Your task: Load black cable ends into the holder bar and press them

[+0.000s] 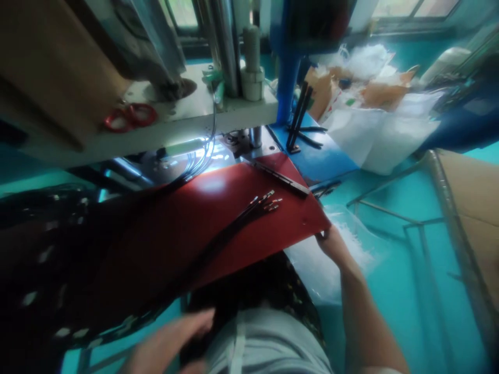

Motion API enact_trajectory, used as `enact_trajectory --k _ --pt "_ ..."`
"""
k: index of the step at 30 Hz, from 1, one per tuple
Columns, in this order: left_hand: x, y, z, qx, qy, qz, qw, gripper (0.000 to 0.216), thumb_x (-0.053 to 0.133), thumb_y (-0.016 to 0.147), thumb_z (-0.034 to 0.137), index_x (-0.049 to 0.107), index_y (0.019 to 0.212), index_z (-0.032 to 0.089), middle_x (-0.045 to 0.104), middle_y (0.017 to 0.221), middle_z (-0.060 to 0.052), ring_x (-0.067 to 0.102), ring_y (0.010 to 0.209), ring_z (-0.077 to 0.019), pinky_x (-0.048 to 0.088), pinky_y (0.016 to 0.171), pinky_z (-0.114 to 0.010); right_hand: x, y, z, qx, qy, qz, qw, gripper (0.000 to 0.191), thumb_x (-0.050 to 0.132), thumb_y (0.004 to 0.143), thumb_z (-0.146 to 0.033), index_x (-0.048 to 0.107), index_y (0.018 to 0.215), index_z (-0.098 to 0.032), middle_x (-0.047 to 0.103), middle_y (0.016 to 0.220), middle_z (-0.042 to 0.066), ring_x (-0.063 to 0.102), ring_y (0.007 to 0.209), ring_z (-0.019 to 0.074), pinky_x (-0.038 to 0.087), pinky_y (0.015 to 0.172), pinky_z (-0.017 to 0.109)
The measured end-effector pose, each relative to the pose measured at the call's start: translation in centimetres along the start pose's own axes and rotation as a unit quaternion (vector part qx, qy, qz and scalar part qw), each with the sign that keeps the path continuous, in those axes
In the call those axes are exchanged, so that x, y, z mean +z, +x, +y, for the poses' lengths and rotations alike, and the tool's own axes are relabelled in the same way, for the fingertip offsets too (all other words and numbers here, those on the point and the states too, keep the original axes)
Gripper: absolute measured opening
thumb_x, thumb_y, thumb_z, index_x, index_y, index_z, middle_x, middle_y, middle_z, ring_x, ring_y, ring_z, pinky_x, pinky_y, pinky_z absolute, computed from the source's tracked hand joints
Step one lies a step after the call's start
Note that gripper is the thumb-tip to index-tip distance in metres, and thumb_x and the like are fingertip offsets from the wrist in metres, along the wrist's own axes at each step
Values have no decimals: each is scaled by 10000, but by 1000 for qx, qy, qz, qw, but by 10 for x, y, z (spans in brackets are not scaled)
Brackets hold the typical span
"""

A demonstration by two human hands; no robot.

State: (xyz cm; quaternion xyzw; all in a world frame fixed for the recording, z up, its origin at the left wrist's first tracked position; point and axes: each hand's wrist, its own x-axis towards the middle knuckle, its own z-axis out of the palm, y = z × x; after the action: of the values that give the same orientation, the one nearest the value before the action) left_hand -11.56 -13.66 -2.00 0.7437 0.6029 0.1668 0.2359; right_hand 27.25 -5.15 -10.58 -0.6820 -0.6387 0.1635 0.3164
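A red board [218,208] lies in front of me, running from the machine towards my lap. Several black cables [222,236] with metal tips rest on it. Behind those tips lies a slim metal bar [278,176] near the far right edge. My right hand [333,244] is at the board's right corner, its fingers curled at the edge and partly hidden under it. My left hand [173,340] is low in the view, blurred, over my lap and apart from the board. Its fingers are stretched out, with nothing visible in them.
A machine with metal columns [222,47] stands ahead, with red-handled scissors [130,117] on its pale ledge. Black pliers [312,135] lie on a blue surface [331,158]. Cartons and white bags [362,114] are piled behind; a cardboard box [471,202] stands right. Dark bundles sit left.
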Motion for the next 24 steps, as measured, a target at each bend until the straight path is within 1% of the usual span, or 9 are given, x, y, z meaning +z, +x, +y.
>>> enact_trajectory --k 2,4,6,8,11,14,18,21,24 --pt "7 50 23 135 29 3 990 392 484 823 434 593 1126 210 629 1092 -48 569 1020 -197 443 941 -313 -12 0 3 -7 -54 60 997 405 418 718 -115 599 1079 -119 655 1045 156 598 986 271 463 873 447" --pt "13 102 42 96 138 63 984 473 484 833 422 523 1196 121 583 1131 -126 529 1060 -253 432 927 -375 -25 -4 1 -3 -67 122 990 397 425 747 -142 585 1108 -109 641 1083 167 582 1021 281 441 899 478" --pt "18 141 59 57 225 34 972 440 474 838 411 533 1137 93 579 1069 -158 550 993 -272 461 833 -371 -37 -11 -9 1 -35 161 986 343 450 778 -185 600 1082 -133 648 1074 146 585 1021 266 444 903 463" --pt "22 160 71 45 257 -27 965 334 431 859 353 541 1051 103 597 981 -141 584 906 -248 468 746 -327 -44 -17 -27 3 28 173 984 285 484 792 -214 616 1041 -165 663 1042 111 595 1000 242 455 897 429" --pt "25 164 81 41 263 -93 959 216 403 846 261 535 956 130 622 890 -112 614 844 -237 453 698 -312 -40 -16 -63 -5 157 134 978 232 517 808 -242 620 1012 -202 674 1002 70 612 951 209 472 871 383" --pt "22 157 84 52 225 -88 969 154 402 819 218 517 893 147 618 922 -114 605 890 -248 439 704 -319 -22 3 -97 -25 281 74 956 279 541 815 -292 596 1080 -224 626 1125 65 577 1037 203 440 926 372" --pt "9 146 85 67 -11 -141 988 98 412 829 271 455 808 186 598 764 -24 593 671 -158 417 577 -245 -2 45 -126 -9 446 36 894 401 534 809 -432 563 1158 -238 563 1249 58 499 1172 227 390 988 396" --pt "2 144 82 50 -210 -205 955 219 423 836 416 434 794 202 523 600 41 478 432 -97 340 412 -199 0 67 -142 -3 541 -51 840 418 493 813 -506 601 1108 -230 623 1165 62 543 1127 237 410 963 409" --pt "-2 148 80 20 -319 -201 926 314 376 842 500 434 781 197 497 551 50 400 352 -80 276 342 -188 -3 72 -157 7 568 -90 818 383 490 823 -505 641 1036 -225 678 1042 55 607 1023 229 437 927 402"
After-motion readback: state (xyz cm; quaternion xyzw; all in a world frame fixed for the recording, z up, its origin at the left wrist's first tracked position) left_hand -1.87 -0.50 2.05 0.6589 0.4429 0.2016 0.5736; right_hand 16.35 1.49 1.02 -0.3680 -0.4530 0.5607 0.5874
